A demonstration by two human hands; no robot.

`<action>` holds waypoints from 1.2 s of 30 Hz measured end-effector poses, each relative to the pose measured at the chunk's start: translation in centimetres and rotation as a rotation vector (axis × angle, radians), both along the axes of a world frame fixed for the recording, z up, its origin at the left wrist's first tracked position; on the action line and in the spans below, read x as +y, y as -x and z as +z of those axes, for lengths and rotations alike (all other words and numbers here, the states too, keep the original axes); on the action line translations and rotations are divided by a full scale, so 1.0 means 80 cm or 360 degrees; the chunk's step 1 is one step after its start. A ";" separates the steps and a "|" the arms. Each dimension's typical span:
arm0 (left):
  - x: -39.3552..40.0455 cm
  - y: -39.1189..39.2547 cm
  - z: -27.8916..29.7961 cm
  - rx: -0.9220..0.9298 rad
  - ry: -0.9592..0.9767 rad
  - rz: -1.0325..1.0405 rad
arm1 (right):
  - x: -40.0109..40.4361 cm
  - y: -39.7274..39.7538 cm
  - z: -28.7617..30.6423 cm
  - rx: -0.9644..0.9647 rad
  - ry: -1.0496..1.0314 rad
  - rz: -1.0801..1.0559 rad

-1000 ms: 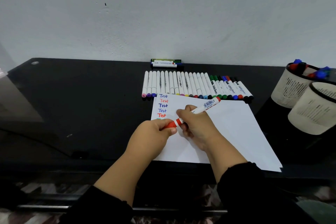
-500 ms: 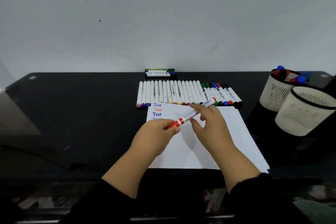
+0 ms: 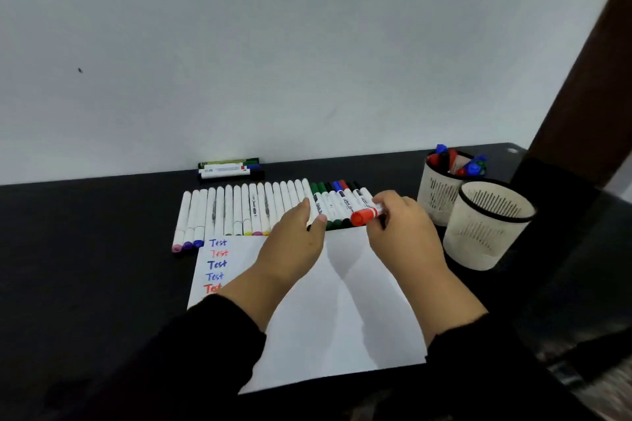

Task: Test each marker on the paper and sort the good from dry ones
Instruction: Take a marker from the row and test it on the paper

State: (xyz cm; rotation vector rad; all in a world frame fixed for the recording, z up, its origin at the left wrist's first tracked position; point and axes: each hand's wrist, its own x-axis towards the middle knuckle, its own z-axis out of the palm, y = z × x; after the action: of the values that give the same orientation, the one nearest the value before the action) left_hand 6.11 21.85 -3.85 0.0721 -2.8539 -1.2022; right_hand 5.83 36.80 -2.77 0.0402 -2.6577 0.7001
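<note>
My right hand (image 3: 402,232) grips a capped red marker (image 3: 364,216) above the right end of the marker row (image 3: 260,207), close to two cream pen cups. My left hand (image 3: 295,243) hovers with fingers straight over the top edge of the white paper (image 3: 342,301), reaching towards the row and holding nothing. "Test" is written several times in blue and red down the paper's left side (image 3: 216,265). The far cup (image 3: 439,195) holds several red and blue markers; the near cup (image 3: 485,225) shows no markers inside.
Three markers (image 3: 229,169) lie stacked by the wall behind the row. Everything sits on a black glossy desk (image 3: 85,249). A dark brown post (image 3: 588,96) rises at the right edge, past the cups.
My left hand let go of the red marker and opened. My right hand carried the marker right, towards the cups. The camera swung right and up.
</note>
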 end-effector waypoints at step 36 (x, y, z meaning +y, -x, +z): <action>0.059 0.109 -0.082 0.0157 0.1007 -0.0303 | 0.141 0.116 0.094 -0.0332 0.0161 -0.0135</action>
State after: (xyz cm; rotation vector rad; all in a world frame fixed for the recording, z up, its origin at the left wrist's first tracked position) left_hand -2.60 26.60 -10.38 -0.2758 -3.0455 -0.2570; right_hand -3.44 48.07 4.74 -0.1820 -2.7959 0.8511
